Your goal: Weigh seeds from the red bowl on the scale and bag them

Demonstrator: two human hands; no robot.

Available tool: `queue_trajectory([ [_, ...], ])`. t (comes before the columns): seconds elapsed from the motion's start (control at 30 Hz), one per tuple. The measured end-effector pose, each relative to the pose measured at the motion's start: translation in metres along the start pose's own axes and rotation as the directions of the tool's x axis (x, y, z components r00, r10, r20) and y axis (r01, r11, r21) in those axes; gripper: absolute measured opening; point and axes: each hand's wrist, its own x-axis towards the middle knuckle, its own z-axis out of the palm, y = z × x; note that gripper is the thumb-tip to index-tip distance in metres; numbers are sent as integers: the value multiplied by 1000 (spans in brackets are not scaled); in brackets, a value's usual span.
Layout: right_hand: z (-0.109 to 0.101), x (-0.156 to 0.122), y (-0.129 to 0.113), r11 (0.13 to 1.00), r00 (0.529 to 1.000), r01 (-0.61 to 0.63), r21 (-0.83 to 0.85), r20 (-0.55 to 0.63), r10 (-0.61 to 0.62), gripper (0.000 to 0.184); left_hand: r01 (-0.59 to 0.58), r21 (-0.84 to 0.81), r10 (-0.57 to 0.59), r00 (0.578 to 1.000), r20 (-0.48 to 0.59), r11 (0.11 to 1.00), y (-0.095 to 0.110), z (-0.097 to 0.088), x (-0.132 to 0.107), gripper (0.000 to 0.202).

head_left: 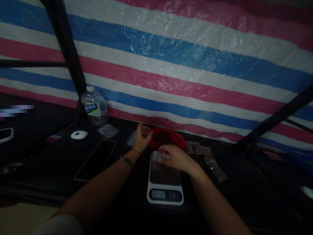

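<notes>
My left hand (142, 139) is closed round a small clear plastic cup (145, 130) at the left edge of a red bag (180, 141), which is open and holds dark brown bits. My right hand (174, 158) is over the back of a white kitchen scale (148, 192) with a dark plate. Its fingers pinch something small and clear (161, 157), low over the plate or touching it. Whether that is a bag or a cup I cannot tell. The scale's display (158, 195) is lit, its digits too blurred to read surely.
Small filled zip bags (216, 170) lie right of the scale. Left are a phone (96, 160), flat clear bags (108, 131), a white oval object (79, 134) and a large plastic bottle (95, 107). Behind the black table hangs a striped sheet (171, 75), with dark frame poles (65, 42).
</notes>
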Motion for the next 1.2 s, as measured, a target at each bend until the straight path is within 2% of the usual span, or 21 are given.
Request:
queue_trajectory([
  [0.13, 15, -24, 0, 993, 993, -115, -40, -31, 114, 39, 3, 18, -4, 1000, 27, 1000, -2, 1, 1, 59],
  [0.27, 7, -34, 8, 994, 986, -99, 49, -127, 105, 63, 2, 33, -5, 997, 71, 999, -3, 2, -1, 58],
  [0.4, -9, -17, 27, 994, 962, -84, 71, -254, 99, 39, 9, 21, -11, 993, 116, 1000, -3, 3, -1, 57],
  [0.47, -11, 0, 40, 990, 971, -134, -51, -204, 121, 39, 7, 7, -8, 991, 133, 1000, -3, 3, -1, 56],
  [0.57, -8, 28, 56, 948, 979, -201, -247, -33, 199, 38, 7, 1, -7, 991, 137, 1000, -4, 3, -1, 53],
  [0.73, 0, 55, 65, 887, 928, -267, -376, 150, 342, 60, 29, -4, -28, 989, 142, 1000, -5, 3, -1, 51],
  [0.8, 3, 59, 66, 885, 926, -258, -386, 161, 340, 57, 41, 0, -40, 989, 140, 999, -6, 3, -1, 50],
  [1.0, 10, 58, 72, 924, 968, -191, -330, 91, 233, 39, 54, 5, -54, 987, 154, 999, -5, 5, -1, 48],
  [1.2, 9, 57, 76, 944, 977, -130, -304, 122, 174, 36, 46, 29, -50, 984, 170, 999, -8, 6, -1, 49],
])
